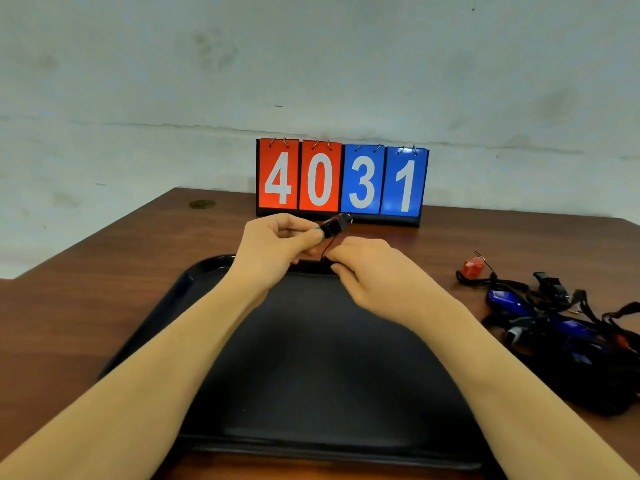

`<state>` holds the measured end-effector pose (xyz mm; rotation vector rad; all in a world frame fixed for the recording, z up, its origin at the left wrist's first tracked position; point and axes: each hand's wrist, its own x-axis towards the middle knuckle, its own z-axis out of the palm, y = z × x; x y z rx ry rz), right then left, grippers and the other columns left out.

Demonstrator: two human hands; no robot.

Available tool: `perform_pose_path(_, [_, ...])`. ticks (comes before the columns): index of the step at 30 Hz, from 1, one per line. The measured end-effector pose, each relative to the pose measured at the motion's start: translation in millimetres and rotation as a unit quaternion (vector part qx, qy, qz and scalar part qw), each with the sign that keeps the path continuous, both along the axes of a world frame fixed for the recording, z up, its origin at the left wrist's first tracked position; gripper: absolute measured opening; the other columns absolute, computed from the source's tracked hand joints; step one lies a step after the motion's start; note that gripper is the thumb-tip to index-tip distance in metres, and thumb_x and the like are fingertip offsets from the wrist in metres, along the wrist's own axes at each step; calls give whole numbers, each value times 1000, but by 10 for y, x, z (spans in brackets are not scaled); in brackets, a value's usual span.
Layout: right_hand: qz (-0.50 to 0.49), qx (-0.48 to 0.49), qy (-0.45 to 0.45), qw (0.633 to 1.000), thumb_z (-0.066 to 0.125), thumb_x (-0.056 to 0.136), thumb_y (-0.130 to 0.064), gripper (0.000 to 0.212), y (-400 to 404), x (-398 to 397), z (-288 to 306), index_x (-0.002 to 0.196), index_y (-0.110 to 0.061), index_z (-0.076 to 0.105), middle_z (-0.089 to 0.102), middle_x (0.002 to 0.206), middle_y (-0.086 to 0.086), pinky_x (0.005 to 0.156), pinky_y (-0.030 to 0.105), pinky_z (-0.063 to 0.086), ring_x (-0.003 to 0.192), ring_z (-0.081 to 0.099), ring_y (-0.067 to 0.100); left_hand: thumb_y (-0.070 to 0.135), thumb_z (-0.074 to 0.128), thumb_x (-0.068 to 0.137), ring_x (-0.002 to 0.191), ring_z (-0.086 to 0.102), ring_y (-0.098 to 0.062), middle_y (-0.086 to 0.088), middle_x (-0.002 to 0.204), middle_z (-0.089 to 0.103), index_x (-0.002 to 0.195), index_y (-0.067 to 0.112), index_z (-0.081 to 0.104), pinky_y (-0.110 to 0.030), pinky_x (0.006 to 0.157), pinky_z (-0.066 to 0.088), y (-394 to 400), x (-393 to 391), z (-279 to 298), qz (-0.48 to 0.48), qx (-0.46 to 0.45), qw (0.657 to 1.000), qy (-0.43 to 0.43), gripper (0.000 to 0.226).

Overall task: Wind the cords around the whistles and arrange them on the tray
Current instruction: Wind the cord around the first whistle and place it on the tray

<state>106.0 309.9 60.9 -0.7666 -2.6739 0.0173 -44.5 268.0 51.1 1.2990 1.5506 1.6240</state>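
Pale, stained wall stands behind a brown wooden table (104, 292), with a flip scoreboard (341, 181) reading 4031 at the far edge. A black tray (311, 358) lies at the near middle, bare of whistles. Above its far rim the left hand (277, 242) pinches a small dark whistle (335, 225) by one end, so its long axis runs level, pointing right and slightly away. From it a thin black cord (327, 247) drops to the right hand (367, 268), just below and to the right, which pinches the cord in curled fingers. Both forearms reach forward over the tray, hands nearly touching. I judge the next wrap will turn on the right hand carrying the cord up around the whistle's body. Near the right edge lies a tangled heap of whistles (554, 323) with cords, unwound, a red one (471, 267) at its far end.
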Motion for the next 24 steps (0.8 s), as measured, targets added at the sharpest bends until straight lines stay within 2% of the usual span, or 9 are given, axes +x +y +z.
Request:
perform_pose_path(4, [12,75,-9,997,42,97,-23,29,-1,52,42,123,-18,54,56,117,-2,86,33,49,106,52,13,13,67,81,70,67,-3,2,81,70,91,17,69,-14,62,52,-18,17,-8,2,4,995,102,11])
perform_pose_path(6, [44,118,48,991,51,94,-21,24,19,85,19,116,-15,60,60,104,1,75,33,52,94,55,15,13,66,81,72,65,1,6,82,69,90,20,68,-10,64,51,-41,57,-7,-28,5,989,146,11])
perform_pose_path(8, [53,149,112,981,61,87,-16,16,97,116,-35,101,-13,67,63,90,2,63,26,51,82,58,15,11,65,82,75,66,2,10,84,68,91,24,67,-8,67,50,-61,82,-7,-58,6,985,160,16])
perform_pose_path(10, [37,140,171,975,63,85,-17,14,166,139,-74,97,-14,69,63,92,0,68,18,45,85,56,12,8,66,81,81,66,1,12,86,68,96,24,68,-8,71,51,-73,87,-7,-69,7,984,161,22])
perform_pose_path(13, [-9,19,234,972,61,88,-20,15,182,148,-66,100,-18,68,64,95,-6,78,16,45,91,55,4,7,68,79,82,68,-6,8,87,71,95,25,68,-16,78,54,-83,90,-11,-81,5,988,135,25])
perform_pose_path(16, [-30,-122,296,947,63,86,-19,11,163,162,-38,94,-21,69,64,87,-14,77,8,45,88,58,-2,5,70,77,79,70,-13,-3,85,72,93,18,67,-21,78,56,-96,105,-7,-89,1,991,105,21])
perform_pose_path(18, [-28,-195,333,922,66,83,-18,7,161,185,-17,87,-24,70,68,83,-13,73,8,49,84,62,-1,5,71,75,77,70,-14,-6,85,72,92,14,67,-20,76,56,-103,108,8,-97,1,990,106,19])
perform_pose_path(21, [-16,-288,369,883,68,80,-12,8,152,216,29,81,-20,71,70,78,-6,64,11,51,75,66,1,3,72,74,73,70,-9,-2,80,71,89,13,68,-15,69,54,-122,121,31,-119,-5,985,122,18])
perform_pose_path(24, [-18,-321,387,864,69,80,-12,8,158,236,47,79,-19,71,71,76,0,64,19,54,74,67,14,3,70,75,75,70,-12,-3,79,72,89,12,67,-16,71,54,-138,133,46,-137,10,984,111,17])
